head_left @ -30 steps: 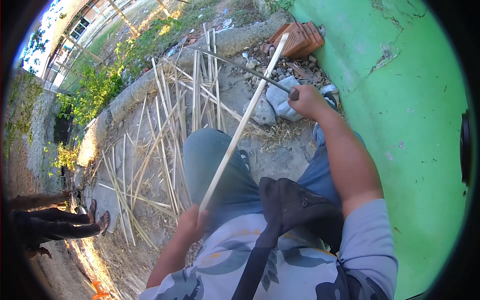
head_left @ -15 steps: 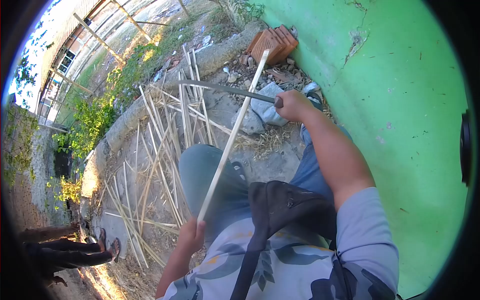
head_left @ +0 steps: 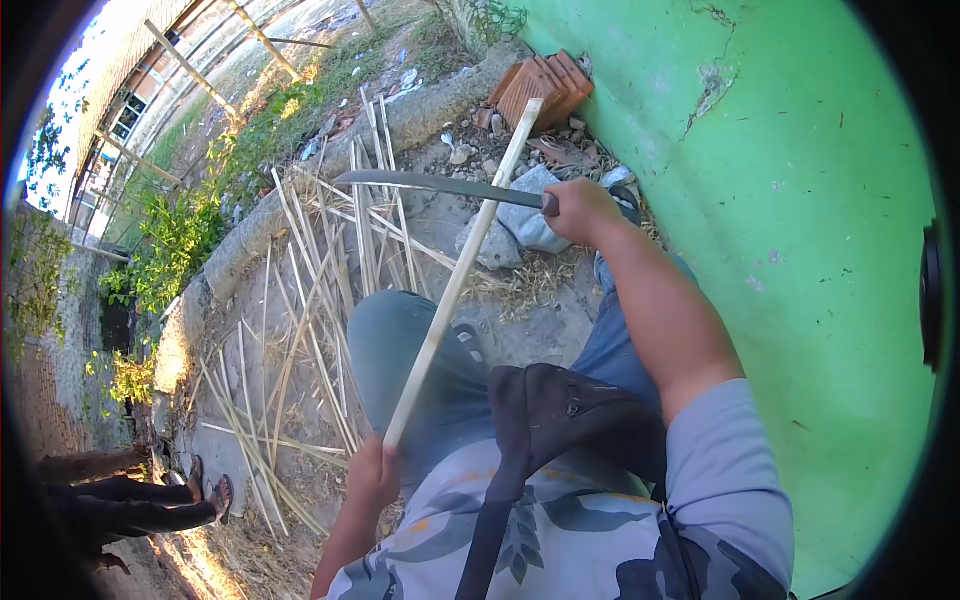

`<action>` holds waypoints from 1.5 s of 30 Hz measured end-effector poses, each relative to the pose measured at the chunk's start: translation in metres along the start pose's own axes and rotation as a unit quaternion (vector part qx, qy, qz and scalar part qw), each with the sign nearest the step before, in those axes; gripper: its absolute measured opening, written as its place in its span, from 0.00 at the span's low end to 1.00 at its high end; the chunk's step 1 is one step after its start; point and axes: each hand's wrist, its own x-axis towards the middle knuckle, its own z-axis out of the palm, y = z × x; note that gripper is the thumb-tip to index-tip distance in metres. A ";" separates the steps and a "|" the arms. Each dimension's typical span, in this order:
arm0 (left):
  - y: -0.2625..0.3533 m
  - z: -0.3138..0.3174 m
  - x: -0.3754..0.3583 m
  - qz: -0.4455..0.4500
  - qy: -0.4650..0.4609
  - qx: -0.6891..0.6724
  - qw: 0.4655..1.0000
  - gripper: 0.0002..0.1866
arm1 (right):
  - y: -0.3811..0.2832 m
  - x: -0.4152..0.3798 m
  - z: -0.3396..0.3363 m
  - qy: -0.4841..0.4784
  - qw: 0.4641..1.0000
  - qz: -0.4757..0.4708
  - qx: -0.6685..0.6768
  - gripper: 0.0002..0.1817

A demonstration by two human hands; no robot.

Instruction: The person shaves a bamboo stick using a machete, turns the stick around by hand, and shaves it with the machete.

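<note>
The left hand point(head_left: 373, 472) is closed around the near end of a long pale wooden strip point(head_left: 455, 285), its thumb lying along the wood. From there the strip slants forward and to the right, passing above the bent left knee point(head_left: 392, 345), with its far end in view just before the stacked orange bricks point(head_left: 545, 88). The right hand point(head_left: 583, 212) is clenched around the handle of a long knife point(head_left: 430, 183), farther forward than the left. The dark blade points left from that fist and crosses over the strip a little below its far end; whether metal and wood touch there cannot be told. The right arm reaches well forward over the right leg, only slightly bent, with the back of the hand partly upward. The left forearm lies low beside the body, angled forward, so the two hands are well apart. Many loose strips point(head_left: 366, 240) lie crisscrossed on the ground beyond the left knee, some leaning on the low rough kerb point(head_left: 250, 245). Pale stones point(head_left: 530, 225) sit under and beside the knife's handle end, near the foot of the green wall point(head_left: 800, 250). A black bag point(head_left: 585, 410) rests across the lap. At the far left, another person point(head_left: 150, 508) in dark trousers and sandals is partly visible.
</note>
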 end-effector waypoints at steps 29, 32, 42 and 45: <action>-0.017 -0.005 -0.006 -0.075 -0.080 -0.065 0.992 0.30 | 0.003 0.011 0.002 0.042 0.997 0.042 0.047 0.06; -0.015 -0.010 -0.003 -0.073 -0.087 -0.077 0.991 0.30 | -0.004 0.009 -0.004 0.075 0.996 0.014 0.035 0.07; -0.019 -0.006 -0.005 -0.055 -0.073 -0.100 0.991 0.30 | -0.021 0.002 -0.014 0.015 0.984 -0.175 -0.034 0.05; -0.026 -0.006 -0.003 -0.090 -0.088 -0.099 0.987 0.29 | -0.003 0.018 0.002 0.100 0.993 0.046 0.034 0.06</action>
